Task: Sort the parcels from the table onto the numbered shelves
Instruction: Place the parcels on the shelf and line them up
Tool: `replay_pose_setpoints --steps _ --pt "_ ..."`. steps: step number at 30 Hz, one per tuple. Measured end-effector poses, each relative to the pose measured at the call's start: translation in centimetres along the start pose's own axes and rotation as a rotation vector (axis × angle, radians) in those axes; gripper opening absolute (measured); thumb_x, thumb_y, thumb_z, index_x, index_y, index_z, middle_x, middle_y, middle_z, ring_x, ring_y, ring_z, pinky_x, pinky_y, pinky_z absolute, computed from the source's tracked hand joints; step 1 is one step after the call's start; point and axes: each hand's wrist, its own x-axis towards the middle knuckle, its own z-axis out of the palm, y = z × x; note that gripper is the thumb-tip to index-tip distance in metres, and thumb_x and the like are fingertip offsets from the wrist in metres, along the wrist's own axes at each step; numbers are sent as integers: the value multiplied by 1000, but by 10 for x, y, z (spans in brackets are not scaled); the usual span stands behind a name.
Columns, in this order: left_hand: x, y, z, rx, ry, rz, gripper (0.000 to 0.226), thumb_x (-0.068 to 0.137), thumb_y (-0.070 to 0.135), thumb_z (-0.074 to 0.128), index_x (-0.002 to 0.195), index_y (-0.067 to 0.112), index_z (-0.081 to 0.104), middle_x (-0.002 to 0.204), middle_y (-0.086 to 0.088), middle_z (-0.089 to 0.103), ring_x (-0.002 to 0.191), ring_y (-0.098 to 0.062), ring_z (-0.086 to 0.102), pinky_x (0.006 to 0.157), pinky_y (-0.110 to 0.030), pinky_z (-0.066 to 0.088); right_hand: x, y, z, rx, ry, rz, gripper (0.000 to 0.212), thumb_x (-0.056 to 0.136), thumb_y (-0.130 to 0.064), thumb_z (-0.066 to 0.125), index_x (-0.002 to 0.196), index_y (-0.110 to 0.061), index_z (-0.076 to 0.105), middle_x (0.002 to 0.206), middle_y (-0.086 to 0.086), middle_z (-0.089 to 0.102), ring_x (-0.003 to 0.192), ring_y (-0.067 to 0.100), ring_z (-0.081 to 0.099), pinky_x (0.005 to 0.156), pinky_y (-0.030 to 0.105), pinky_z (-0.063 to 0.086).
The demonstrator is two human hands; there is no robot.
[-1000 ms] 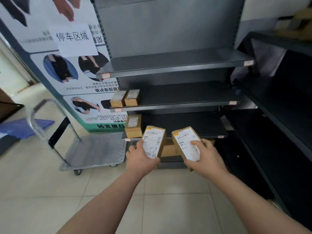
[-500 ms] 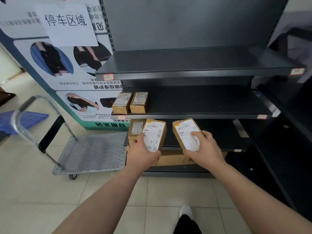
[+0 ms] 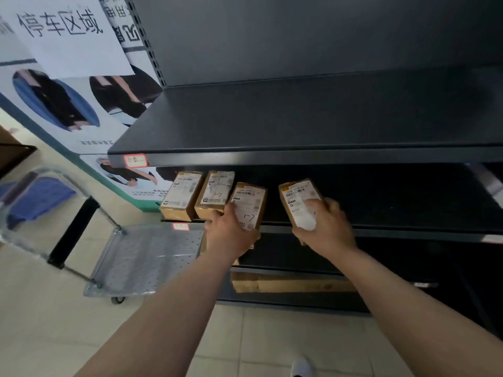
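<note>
Pale tiled floor before dark metal shelving; poster and flat cart to the left. Top shelf bare where visible, red-edged tag on its lip.

Second shelf: two stored parcels side by side at the left end, labels forward, the right one marked 1-7. Lip tag washed out; probably the 1-7 row, going by that marking.

Left hand: curled round the lower end of the left parcel, label up, marked 1-7, just right of the stored pair and over the shelf's front edge.

Right hand: wrapped round the right parcel, fingers across the label, apart from the left parcel, also at the shelf front. Handwritten code covered; not readable.

Step in hand, by judgement: setting both parcels onto the second shelf.

To do it well:
1. Read the right parcel's code before release; shift the fingers off the label if needed.
2. Slide the left parcel in beside the stored pair, close but without knocking them over.
3. Push each parcel fully past the lip so nothing overhangs.
4. Keep labels facing out, matching the stored pair.
5. Seat one parcel at a time; release only once it rests flat.
</note>
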Motion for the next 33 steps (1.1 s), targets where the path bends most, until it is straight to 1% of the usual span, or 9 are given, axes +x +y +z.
replay_pose_setpoints --steps 2,4,8,12,20,24,27,30,33 --pt "15 6 10 2 19 44 79 81 54 67 144 26 29 141 -15 32 131 -39 33 105 -48 36 17 4 7 11 1 -36 75 78 -52 70 141 -31 36 148 8 26 127 32 38 99 45 44" --pt "24 9 18 18 51 89 73 84 59 62 142 26 32 142 -14 32 129 -38 34 102 -47 40 27 7 14 37 -74 -37 75 80 -55 66 143 -32 34 153 7 18 134 32 30 104 45 38" --pt "36 10 28 151 54 232 75 85 64 57 143 22 34 143 -11 30 131 -34 32 104 -44 38 29 10 26 16 -205 -74 84 85 -53 62 152 -33 17 159 2 -4 143 30 13 114 43 25" --pt "50 7 28 237 50 290 75 87 55 59 146 19 31 145 -11 32 133 -32 32 107 -44 39 33 4 29 -75 -179 -101 76 92 -48 54 153 -32 11 160 6 -6 144 30 13 114 41 24" --pt "64 3 20 281 36 340 73 88 52 60 145 17 31 140 -10 38 126 -30 38 98 -42 45 46 -23 45 -158 -189 -42 77 94 -50 48 153 -36 -1 160 8 -15 147 31 9 114 47 29" --pt "61 1 16 254 56 410 73 87 45 64 144 15 29 140 -10 37 127 -29 37 98 -42 45 38 -27 41 -172 -102 -63 85 90 -47 57 153 -35 0 160 9 -13 148 31 -2 117 50 17" --pt "56 2 9 246 62 485 67 88 39 64 143 16 33 142 -10 38 129 -29 37 103 -43 44 26 -29 33 -212 -36 -58 82 89 -40 61 153 -29 12 161 9 1 148 31 2 117 51 16" --pt "52 6 -1 296 56 578 57 90 36 60 140 19 41 145 -10 36 132 -30 35 107 -45 39 12 -30 23 -294 -4 -55 72 91 -38 58 151 -25 21 161 5 10 149 26 3 118 51 15" --pt "46 10 -11 372 2 683 51 91 36 57 140 21 45 147 -8 35 134 -30 31 108 -46 34 -7 -31 16 -389 1 -24 65 94 -37 51 151 -26 22 161 0 13 149 21 1 120 49 10"
